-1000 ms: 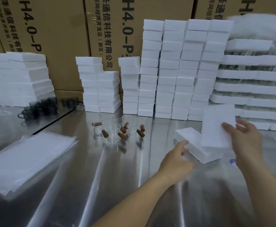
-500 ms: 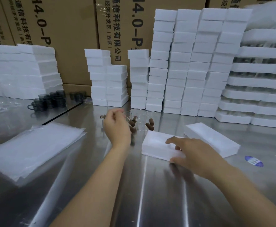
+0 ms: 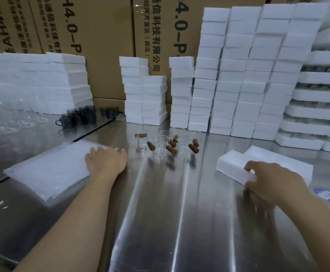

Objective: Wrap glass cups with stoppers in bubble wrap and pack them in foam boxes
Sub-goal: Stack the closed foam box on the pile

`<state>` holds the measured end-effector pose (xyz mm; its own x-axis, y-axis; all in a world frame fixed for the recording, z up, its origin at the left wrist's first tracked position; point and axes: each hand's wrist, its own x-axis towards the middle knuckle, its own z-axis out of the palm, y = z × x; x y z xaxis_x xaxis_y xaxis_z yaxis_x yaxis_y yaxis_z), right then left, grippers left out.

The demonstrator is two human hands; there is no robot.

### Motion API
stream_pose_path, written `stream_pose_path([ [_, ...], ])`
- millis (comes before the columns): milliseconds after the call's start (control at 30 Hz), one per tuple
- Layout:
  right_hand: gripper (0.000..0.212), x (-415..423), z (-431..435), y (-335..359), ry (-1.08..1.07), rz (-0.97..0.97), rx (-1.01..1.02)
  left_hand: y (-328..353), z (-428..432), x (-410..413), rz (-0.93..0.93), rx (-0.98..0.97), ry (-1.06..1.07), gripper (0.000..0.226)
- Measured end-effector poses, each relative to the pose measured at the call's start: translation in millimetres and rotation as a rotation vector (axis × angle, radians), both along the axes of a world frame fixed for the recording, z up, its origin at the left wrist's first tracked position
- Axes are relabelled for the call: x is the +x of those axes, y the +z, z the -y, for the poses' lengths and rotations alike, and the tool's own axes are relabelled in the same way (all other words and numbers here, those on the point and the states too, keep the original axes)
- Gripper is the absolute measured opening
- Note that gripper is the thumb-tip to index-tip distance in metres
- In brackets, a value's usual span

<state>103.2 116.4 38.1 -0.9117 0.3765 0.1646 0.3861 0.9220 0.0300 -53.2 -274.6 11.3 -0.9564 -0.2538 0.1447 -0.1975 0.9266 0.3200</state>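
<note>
Eyes up to the back wall first: brown cartons (image 3: 105,46) stand in a row, printed in big black characters that read 通信科技有限公司, with a smaller (西区) beside them and a code in large type, "4.0-P", cut off by the foam in front. The carton at far left shows "AH4". Down at the right edge of the steel table (image 3: 180,222) lies a blue and white sticker (image 3: 326,194), its print too blurred to read.

Now the hands. The left hand (image 3: 106,160) lies with fingers stretched out on the near right corner of the bubble wrap sheets (image 3: 48,171), a flat stack at the left of the table. The right hand (image 3: 271,180) curls thumb and fingers round the near end of a white foam box (image 3: 232,166) lying flat on the table, and a second foam piece (image 3: 281,160) sits touching it just behind.

Between the two hands, further back, stand the glass cups (image 3: 165,143), a tight cluster of clear ones, each with a brown stopper; the stoppers (image 3: 193,148) jut out at angles.

Behind the cluster rise the foam stacks (image 3: 244,75), tall white columns that cover the lower cartons. To their right are wide foam trays (image 3: 321,95) piled in layers. At the left, a group of dark cups (image 3: 81,114) stands in front of another low pile of foam.
</note>
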Motion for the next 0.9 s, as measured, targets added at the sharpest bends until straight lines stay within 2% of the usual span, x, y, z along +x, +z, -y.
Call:
stream_pose_path([
  [133, 0.041, -1.3, 2.2, -2.1, -0.022, -0.004, -0.016, 4.8, -1.2, 0.1, -0.073, 0.089, 0.04, 0.057],
  [233, 0.046, -2.6, 4.0, -2.8, -0.033, -0.026, -0.028, 12.6, -3.6, 0.4, -0.209, 0.135, 0.065, 0.054],
  [333, 0.048, -1.8, 4.6, -2.9, -0.037, -0.027, -0.034, 16.8, -1.5, -1.2, -0.347, 0.152, 0.045, 0.039],
  [433, 0.049, -0.9, 4.9, -2.3, -0.037, -0.014, -0.034, 14.0, 5.7, -5.4, -0.343, 0.193, 0.094, 0.028],
  [533, 0.05, -1.3, 5.2, -2.4, -0.037, -0.01, -0.038, 16.2, 7.9, -7.1, -0.382, 0.243, 0.139, 0.04],
  [600, 0.049, -1.5, 4.8, -2.9, -0.031, -0.008, -0.039, 18.7, 8.3, -9.8, -0.334, 0.334, 0.147, 0.052],
  [667, 0.05, -2.0, 3.6, -3.0, -0.03, -0.008, -0.045, 16.0, 11.1, -14.9, -0.194, 0.392, 0.123, 0.058],
  [733, 0.052, -2.6, 2.6, -3.0, -0.031, -0.005, -0.047, 10.5, 16.3, -17.0, -0.065, 0.337, 0.122, 0.063],
  [800, 0.054, -3.2, 1.6, -3.1, -0.032, -0.002, -0.053, 4.9, 21.0, -16.5, 0.015, 0.202, 0.123, 0.062],
  [900, 0.055, -3.6, -0.4, -3.7, -0.024, 0.005, -0.068, -0.8, 25.1, -15.0, 0.006, 0.111, 0.099, 0.047],
])
